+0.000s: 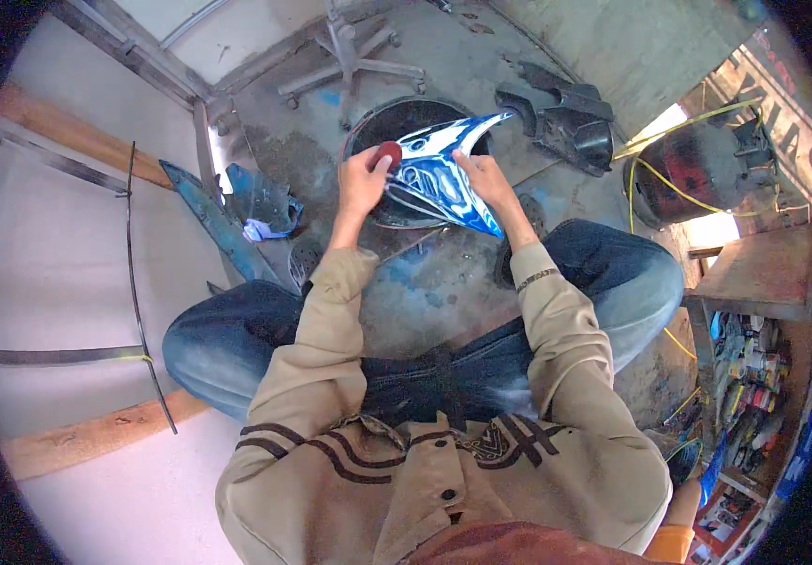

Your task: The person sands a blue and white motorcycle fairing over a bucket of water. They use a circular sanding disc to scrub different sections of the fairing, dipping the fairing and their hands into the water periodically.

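A glossy blue-and-white plastic panel [444, 174], like a motorcycle fairing piece, is held over a round dark tub [357, 134] on the floor. My right hand [491, 188] grips the panel's right edge, thumb on its upper face. In my left hand [362, 188], a dark red round pad [387, 154] is pinched between thumb and fingers, against or very near the panel's left end. Whether the pad touches the surface cannot be made out. The panel hides much of the tub's inside.
Black plastic parts [566, 118] lie right of the tub; a wheeled chair base [349, 66] stands beyond it. Blue panels [227, 221] lean at the left. A dark drum [698, 179] with a yellow hose and a wooden shelf [764, 268] of small items flank my right.
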### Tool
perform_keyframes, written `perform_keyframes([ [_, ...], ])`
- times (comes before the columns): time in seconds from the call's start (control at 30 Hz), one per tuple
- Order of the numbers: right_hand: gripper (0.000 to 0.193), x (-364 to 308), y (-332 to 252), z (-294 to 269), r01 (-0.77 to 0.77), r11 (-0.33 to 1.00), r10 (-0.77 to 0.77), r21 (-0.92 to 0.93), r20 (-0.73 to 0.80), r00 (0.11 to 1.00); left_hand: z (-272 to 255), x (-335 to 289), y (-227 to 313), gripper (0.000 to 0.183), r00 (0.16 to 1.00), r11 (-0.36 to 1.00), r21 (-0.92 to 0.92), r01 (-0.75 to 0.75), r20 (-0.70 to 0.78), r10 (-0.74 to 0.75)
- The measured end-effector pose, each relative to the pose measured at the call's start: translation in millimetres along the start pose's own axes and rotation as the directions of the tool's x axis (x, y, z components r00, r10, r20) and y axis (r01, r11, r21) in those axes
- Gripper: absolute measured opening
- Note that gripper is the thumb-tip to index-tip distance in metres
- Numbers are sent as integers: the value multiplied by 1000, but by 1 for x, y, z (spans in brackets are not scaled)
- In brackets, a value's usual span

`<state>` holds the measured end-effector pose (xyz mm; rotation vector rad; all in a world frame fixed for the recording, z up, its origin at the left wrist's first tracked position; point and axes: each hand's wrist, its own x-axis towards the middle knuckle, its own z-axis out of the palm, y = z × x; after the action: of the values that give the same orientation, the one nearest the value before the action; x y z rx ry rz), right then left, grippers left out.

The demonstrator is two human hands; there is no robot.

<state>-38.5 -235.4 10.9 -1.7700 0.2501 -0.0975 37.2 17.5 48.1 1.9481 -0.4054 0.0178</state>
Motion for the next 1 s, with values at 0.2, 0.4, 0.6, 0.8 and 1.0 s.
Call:
perform_keyframes([
  [0.2, 64, 9, 17, -6, -103, 991, 111, -85, 95, 989, 39, -15, 9, 32, 923, 897, 216, -385, 121, 366],
  [0.4, 54, -4, -7, -9, -210, 943, 183, 259, 127, 975, 34, -14, 6, 35, 923, 890, 248, -383, 60, 380],
  [0.6, 61, 15, 39, -5, -110, 992, 96, 59, 200, 975, 43, -16, -2, 40, 893, 844, 303, -443, 67, 445],
  [0.8, 56, 22, 25, 5, -99, 995, 94, 9, 243, 965, 38, -27, -21, 44, 836, 736, 402, -544, 185, 517],
  [1.0, 55, 17, 28, 0, -189, 952, 112, 240, 301, 947, 58, -35, -11, 31, 642, 586, 263, -766, 339, 687],
])
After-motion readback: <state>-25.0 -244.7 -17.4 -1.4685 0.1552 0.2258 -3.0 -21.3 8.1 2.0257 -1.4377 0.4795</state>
